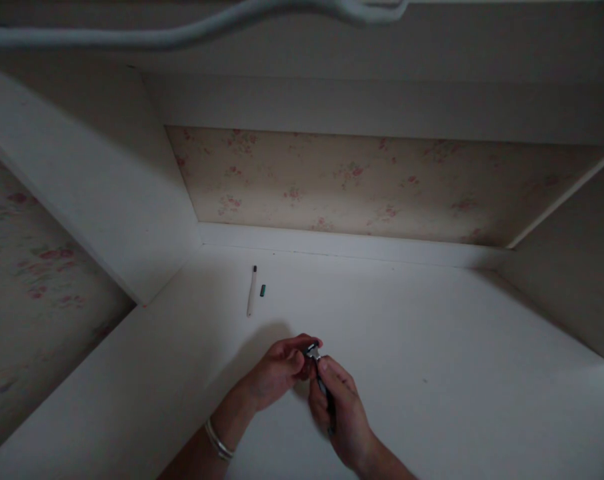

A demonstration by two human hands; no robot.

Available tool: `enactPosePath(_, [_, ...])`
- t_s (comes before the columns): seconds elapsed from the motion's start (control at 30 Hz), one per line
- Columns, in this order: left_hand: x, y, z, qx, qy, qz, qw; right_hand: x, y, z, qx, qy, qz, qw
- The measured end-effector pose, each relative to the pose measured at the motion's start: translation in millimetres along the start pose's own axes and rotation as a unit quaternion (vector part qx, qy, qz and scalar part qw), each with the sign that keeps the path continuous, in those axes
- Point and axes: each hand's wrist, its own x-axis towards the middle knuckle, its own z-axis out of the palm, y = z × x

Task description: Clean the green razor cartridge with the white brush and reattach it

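Note:
Above the white desk, my right hand (343,415) is wrapped round the dark handle of a razor (323,385), which has a silver neck. The razor's head points up and away from me. My left hand (278,368) has its thumb and fingers closed at that head, partly covering it. Beyond the hands, a white toothbrush (251,297) with dark bristles lies on the desk. Just right of the toothbrush is a small dark and green piece (263,291), too small to make out; it resembles a razor cartridge.
The white desk (432,333) runs back to a low ledge and flowered wallpaper (352,180). White side panels stand at the left (97,167) and right (572,253). A pale curved bar (132,38) crosses the top of the view.

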Motion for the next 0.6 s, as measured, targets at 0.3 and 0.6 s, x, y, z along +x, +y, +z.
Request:
enactPosePath(0.3, [-0.3,-2.4,-0.3,0.007,0.005,0.02,1.0,1.4,0.2,-2.3,-0.022,0.011,-0.011,1.0])
enactPosePath(0.6, [-0.1,-1.4,4.0,0.009,0.026,0.035,0.999,1.0,-2.6,-2.5,-0.013,0.009,0.017,1.0])
